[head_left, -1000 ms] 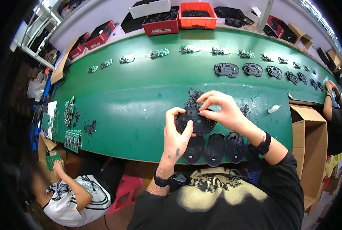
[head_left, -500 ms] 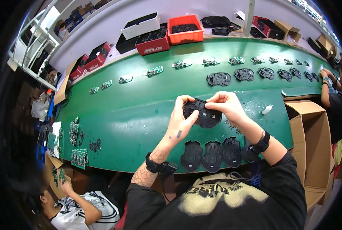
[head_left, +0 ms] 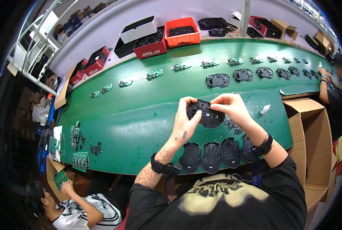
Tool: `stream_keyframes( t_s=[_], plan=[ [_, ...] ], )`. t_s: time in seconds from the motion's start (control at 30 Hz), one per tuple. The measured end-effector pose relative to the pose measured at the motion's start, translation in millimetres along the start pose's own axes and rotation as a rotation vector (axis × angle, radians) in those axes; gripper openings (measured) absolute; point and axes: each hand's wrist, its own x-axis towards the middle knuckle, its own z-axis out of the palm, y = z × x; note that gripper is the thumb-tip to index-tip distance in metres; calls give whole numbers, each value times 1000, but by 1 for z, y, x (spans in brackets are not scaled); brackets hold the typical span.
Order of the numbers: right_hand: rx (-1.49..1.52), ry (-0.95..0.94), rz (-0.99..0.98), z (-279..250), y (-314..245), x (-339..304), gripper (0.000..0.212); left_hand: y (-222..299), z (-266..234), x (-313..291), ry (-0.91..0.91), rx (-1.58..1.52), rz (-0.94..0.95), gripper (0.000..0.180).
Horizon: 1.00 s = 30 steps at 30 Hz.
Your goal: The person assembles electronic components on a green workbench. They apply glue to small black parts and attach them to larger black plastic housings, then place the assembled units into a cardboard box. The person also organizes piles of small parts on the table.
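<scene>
A black plastic mouse shell (head_left: 208, 119), its ribbed inside facing up, is held above the green bench. My left hand (head_left: 185, 122) grips its left side, thumb over the inside and fingers behind. At the upper right edge, my right hand (head_left: 233, 109) pinches with thumb and forefinger against the shell. Whether a small part sits between those fingertips is hidden. Small black pieces (head_left: 232, 124) lie scattered under my right hand. Nearer me stands a row of several similar shells (head_left: 211, 157), the rightmost partly covered by my right wrist.
Green circuit boards (head_left: 154, 74) and more black shells (head_left: 218, 80) line the far bench. A red-orange bin (head_left: 182, 36) of black parts stands behind. A white bottle (head_left: 265, 109) and an open carton (head_left: 313, 142) are at right. Co-workers sit at left (head_left: 86, 209) and far right (head_left: 337, 99).
Both my hands and the shell have shifted slightly right, the right thumb and forefinger still pinched at its edge. At lower left, the co-worker's green board has turned to show its face.
</scene>
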Motion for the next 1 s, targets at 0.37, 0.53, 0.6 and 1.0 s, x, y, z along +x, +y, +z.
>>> stream_keyframes(
  t_s=[0.37, 0.53, 0.6, 1.0],
  plan=[
    [95, -118, 147, -2, -6, 6, 36, 10, -1, 6, -17, 91, 132, 41],
    [133, -198, 182, -11, 4, 16, 27, 4, -4, 11, 9, 252, 206, 41],
    [76, -178, 156, -13, 6, 19, 26, 3, -6, 15, 86, 446, 295, 37],
    [-140, 135, -232, -6, -31, -25, 57, -31, -36, 72, 153, 508, 241, 34]
  ],
)
